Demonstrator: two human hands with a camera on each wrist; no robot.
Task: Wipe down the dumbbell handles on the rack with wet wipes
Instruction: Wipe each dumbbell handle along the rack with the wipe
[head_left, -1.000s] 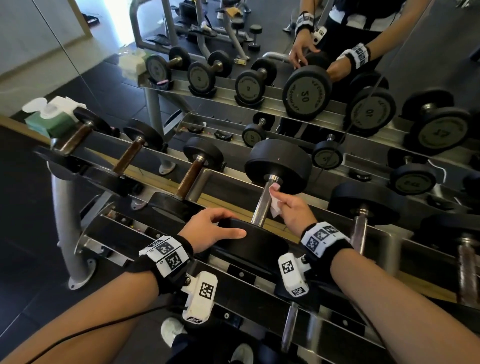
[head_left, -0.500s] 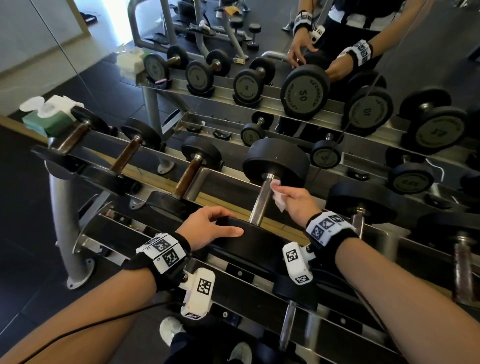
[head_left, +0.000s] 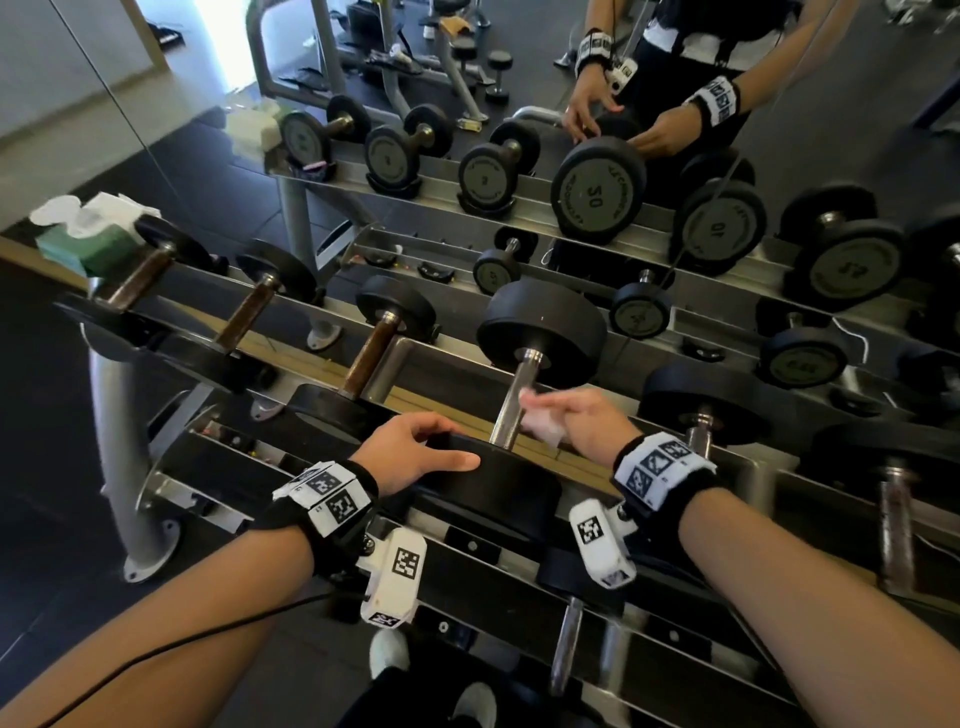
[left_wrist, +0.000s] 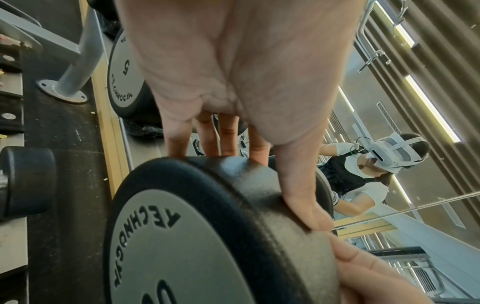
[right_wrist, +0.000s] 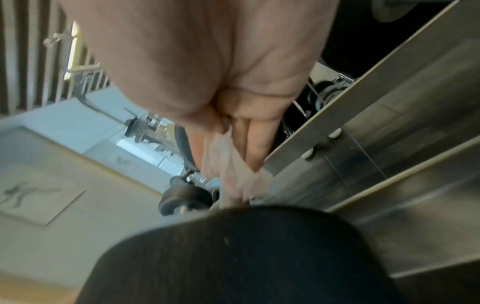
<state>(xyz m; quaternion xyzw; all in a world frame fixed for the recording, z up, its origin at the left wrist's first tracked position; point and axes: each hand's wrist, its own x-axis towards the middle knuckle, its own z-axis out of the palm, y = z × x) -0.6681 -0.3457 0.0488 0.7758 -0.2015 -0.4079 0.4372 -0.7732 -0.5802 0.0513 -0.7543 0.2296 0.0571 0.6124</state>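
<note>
A large black dumbbell lies on the top tier of the rack (head_left: 582, 470), its steel handle (head_left: 522, 379) running from the far head (head_left: 540, 332) to the near head (head_left: 498, 486). My right hand (head_left: 571, 415) pinches a white wet wipe (head_left: 540, 426) (right_wrist: 233, 170) against the right side of the handle, low down near the near head. My left hand (head_left: 436, 444) grips that near head (left_wrist: 182, 236), fingers curled over its far rim and thumb laid along the edge.
A green pack of wet wipes (head_left: 83, 239) sits at the rack's far left end. Brown-handled dumbbells (head_left: 371, 353) lie to the left, and another dumbbell (head_left: 701, 410) to the right. A lower tier holds more dumbbells (head_left: 566, 644). A mirror behind reflects the rack.
My right hand has slid the wipe down the handle toward the near head, after being higher up by the far head. My left hand has kept its hold on the near head.
</note>
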